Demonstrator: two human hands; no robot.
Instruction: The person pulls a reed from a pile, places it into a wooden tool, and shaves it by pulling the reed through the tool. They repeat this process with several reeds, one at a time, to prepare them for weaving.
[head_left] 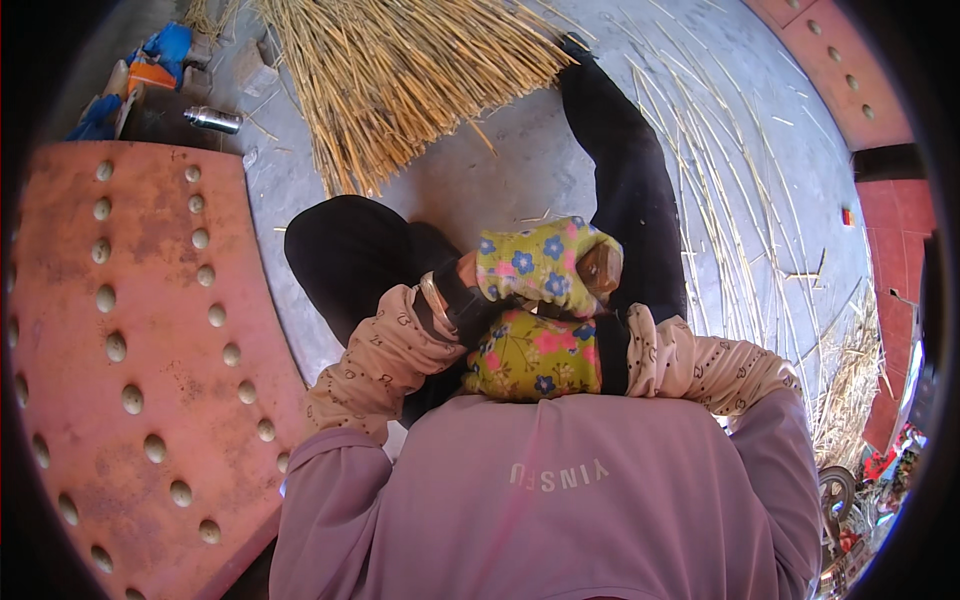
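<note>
My left hand [530, 262], in a yellow floral glove, is closed in front of my body. From its right side sticks a short brown wooden piece [604, 268], like the end of a handle. What it belongs to is hidden. My right hand [540, 358], in a matching glove with a black cuff, lies just below the left one, close against my body. The fingers of the right hand are out of sight, so I cannot see whether they hold anything. A dark band and a bracelet [437, 303] circle my left wrist.
A large sheaf of straw-coloured stalks [420, 80] lies ahead, beyond my black-clad legs [630, 170]. Loose long stalks [730, 200] spread over the grey floor at right. A reddish studded panel [150, 340] fills the left side. Near its far edge lies a metal flask [213, 120].
</note>
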